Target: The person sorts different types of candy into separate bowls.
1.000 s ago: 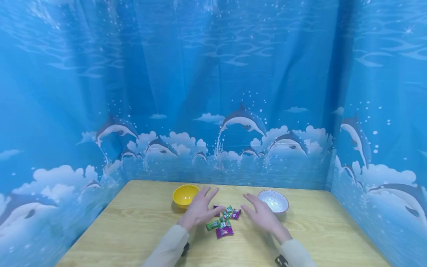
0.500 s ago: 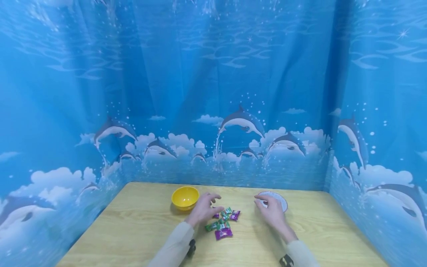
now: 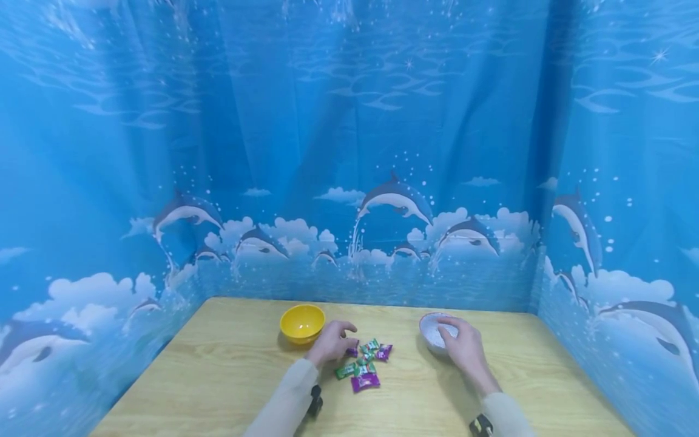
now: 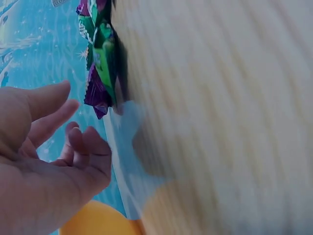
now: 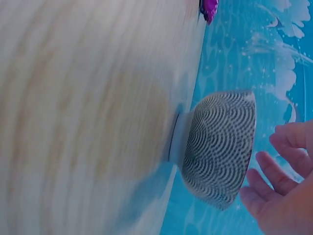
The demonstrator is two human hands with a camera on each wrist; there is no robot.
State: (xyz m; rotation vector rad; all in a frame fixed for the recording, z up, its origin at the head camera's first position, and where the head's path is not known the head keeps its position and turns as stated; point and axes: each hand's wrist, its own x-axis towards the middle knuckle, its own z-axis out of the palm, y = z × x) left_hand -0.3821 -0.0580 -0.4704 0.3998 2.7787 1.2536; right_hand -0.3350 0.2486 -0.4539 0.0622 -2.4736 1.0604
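Wrapped candies, green and purple, lie in a loose cluster mid-table. My left hand is at the cluster's left side, by a purple candy. In the left wrist view, its thumb and bent fingers stand apart, and a purple candy lies just beyond them. My right hand is over the right rim of a white bowl, fingers loosely bent and holding nothing visible. The right wrist view shows the bowl's dark wave-patterned side, with the fingers by its rim; contact cannot be told.
A yellow bowl stands left of the candies, just behind my left hand. The wooden table ends at the back against a blue dolphin-print curtain, which also hangs at both sides.
Both hands were spread over the candies. My right hand has moved right to the white bowl. My left hand has bent its fingers and stays beside the candies.
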